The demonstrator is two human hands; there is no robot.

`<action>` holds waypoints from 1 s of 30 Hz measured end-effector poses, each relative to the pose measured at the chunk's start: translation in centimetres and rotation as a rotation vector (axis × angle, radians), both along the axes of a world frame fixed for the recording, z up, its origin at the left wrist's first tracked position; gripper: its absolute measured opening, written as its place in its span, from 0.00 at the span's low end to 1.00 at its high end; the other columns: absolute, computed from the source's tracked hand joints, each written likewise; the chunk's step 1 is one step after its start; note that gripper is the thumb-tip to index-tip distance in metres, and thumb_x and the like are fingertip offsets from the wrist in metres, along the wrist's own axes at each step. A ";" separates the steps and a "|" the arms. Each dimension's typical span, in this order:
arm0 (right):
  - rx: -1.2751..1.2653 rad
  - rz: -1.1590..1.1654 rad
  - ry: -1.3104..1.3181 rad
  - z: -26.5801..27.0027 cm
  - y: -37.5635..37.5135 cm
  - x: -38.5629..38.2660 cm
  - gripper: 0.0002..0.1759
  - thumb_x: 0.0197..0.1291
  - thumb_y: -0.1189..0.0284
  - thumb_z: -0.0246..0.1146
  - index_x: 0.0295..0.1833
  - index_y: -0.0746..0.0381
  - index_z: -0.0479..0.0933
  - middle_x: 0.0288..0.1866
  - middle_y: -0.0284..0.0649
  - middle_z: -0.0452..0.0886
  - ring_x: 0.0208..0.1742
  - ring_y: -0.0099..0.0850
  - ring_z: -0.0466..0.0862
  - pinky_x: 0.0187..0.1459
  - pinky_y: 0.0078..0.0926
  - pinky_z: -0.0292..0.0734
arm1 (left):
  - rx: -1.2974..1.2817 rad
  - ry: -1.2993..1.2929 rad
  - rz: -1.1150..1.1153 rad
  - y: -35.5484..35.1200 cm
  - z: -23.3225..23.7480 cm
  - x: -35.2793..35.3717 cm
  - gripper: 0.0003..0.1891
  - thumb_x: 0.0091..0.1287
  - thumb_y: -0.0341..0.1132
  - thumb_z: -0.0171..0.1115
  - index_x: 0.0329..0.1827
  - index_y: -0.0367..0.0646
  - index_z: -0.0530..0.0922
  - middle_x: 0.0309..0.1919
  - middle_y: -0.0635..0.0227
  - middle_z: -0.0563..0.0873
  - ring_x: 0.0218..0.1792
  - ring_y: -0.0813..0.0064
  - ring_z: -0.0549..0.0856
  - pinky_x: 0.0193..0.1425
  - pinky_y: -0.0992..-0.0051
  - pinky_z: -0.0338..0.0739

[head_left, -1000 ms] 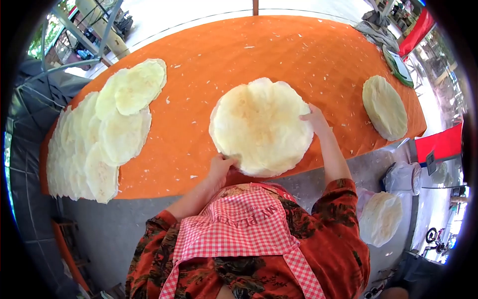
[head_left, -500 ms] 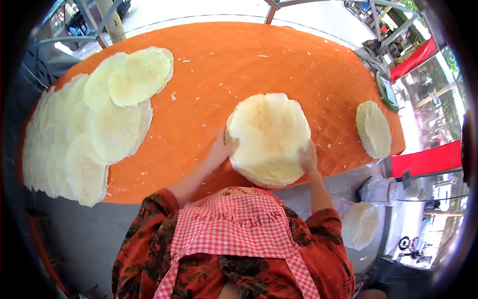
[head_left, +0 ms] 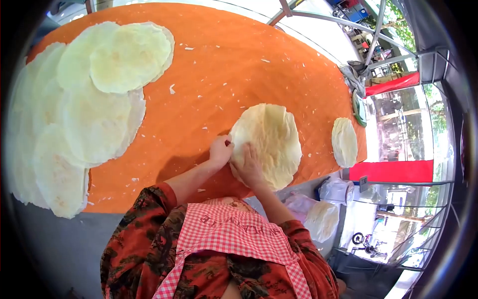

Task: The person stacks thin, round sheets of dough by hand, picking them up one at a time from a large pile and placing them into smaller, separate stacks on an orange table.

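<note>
A person in a red patterned shirt and a red-checked apron (head_left: 231,231) stands at the near edge of an orange-covered table (head_left: 219,65), both hands on a stack of round flatbreads (head_left: 271,139) that lies close to that near edge, right of the table's middle. The left hand (head_left: 220,151) is set against the stack's left rim, its fingers bent and held together on the edge; whether they pinch the rounds or only press on them cannot be made out. The right hand (head_left: 247,168) lies palm down on top of the stack at its near left part, just beside the left hand, its fingers stretched out flat and a little apart, clasping nothing. The top round is pale and creamy, with a browner patch toward its centre and a wavy rim. A smaller stack of rounds (head_left: 344,142) rests near the table's near right corner, apart from the one under the hands. Along the left end of the table, a wide spread of overlapping rounds (head_left: 84,109) runs from the far edge to the near edge, each sheet partly covering the next. Pale crumbs (head_left: 172,89) are scattered over the orange cover between the spread and the stack. Beyond the near edge, below the right corner, another pile of rounds (head_left: 322,219) sits off the table, near a length of red cloth (head_left: 393,172).
</note>
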State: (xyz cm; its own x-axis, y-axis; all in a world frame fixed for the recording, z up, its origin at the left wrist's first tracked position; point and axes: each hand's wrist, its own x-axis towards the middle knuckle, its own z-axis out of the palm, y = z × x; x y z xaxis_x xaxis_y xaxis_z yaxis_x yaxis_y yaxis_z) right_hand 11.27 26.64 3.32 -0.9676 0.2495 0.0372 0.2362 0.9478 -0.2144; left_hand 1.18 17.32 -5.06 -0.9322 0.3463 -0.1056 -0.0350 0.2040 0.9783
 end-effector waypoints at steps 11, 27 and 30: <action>-0.310 -0.017 0.100 -2.3 3.3 1.3 0.29 0.62 0.70 0.55 0.68 0.68 0.64 0.69 0.59 0.67 0.69 0.54 0.68 0.68 0.42 0.65 | 0.029 0.149 -0.058 -0.6 5.2 0.0 0.05 0.60 0.31 0.61 0.34 0.38 0.79 0.32 0.52 0.84 0.36 0.51 0.83 0.41 0.60 0.78; -0.318 -0.003 0.313 -0.8 3.2 1.6 0.18 0.69 0.73 0.50 0.60 0.69 0.73 0.60 0.58 0.76 0.62 0.52 0.77 0.64 0.40 0.70 | 0.340 -0.745 -0.088 0.6 4.4 -0.8 0.06 0.68 0.26 0.57 0.45 0.39 0.71 0.32 0.62 0.79 0.25 0.69 0.82 0.23 0.68 0.83; -0.189 0.058 0.252 0.9 1.6 0.3 0.18 0.67 0.73 0.52 0.59 0.70 0.73 0.60 0.60 0.76 0.61 0.55 0.76 0.63 0.43 0.71 | 0.381 -0.693 -0.114 1.0 3.9 -0.5 0.05 0.68 0.27 0.57 0.44 0.40 0.71 0.32 0.62 0.79 0.25 0.69 0.82 0.23 0.68 0.83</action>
